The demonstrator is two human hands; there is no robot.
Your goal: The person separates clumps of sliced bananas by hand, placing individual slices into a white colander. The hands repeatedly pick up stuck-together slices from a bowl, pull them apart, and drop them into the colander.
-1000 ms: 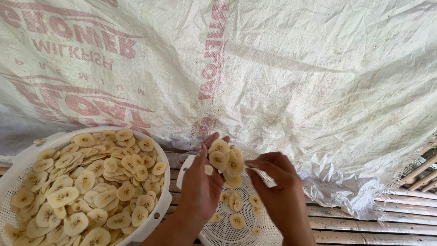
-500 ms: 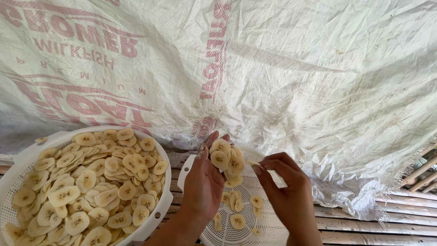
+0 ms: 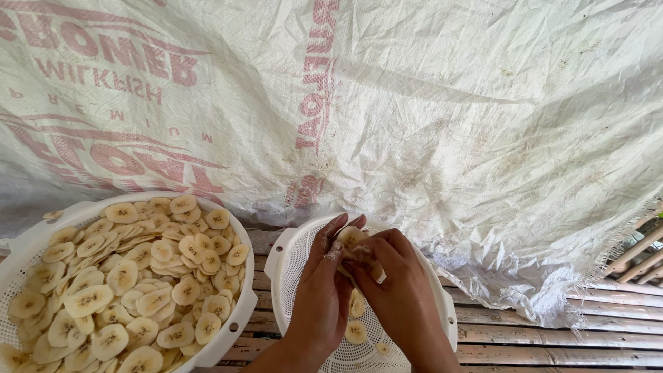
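Our two hands are meeting over the near-empty white perforated basket (image 3: 293,266), and we are taking that basket as our landmark. Our left hand (image 3: 324,283) is cupping a small stack of pale banana slices (image 3: 350,238), fingers curled up behind them, while our right hand (image 3: 397,283) is closing its fingertips on the same stack from the other side, so both hands are gripping slices and neither is free. The stack is sitting above the basket's far half, just ahead of our knuckles, and both hands are equally near it because both are touching it. The slices are oval, and the top one is standing nearly upright with its long axis running away from us toward the basket's far rim; how the hidden ones lie we cannot tell.

Down inside the basket, under our wrists, a few loose slices (image 3: 356,331) are lying flat on the mesh. Left of the basket, touching or almost touching its rim, a second white basket (image 3: 238,324) is holding a full heap of slices. Both are resting on a slatted bamboo platform (image 3: 552,338). Beyond the basket, a white woven sack sheet (image 3: 449,124) with faded red print is spreading across the whole far side.
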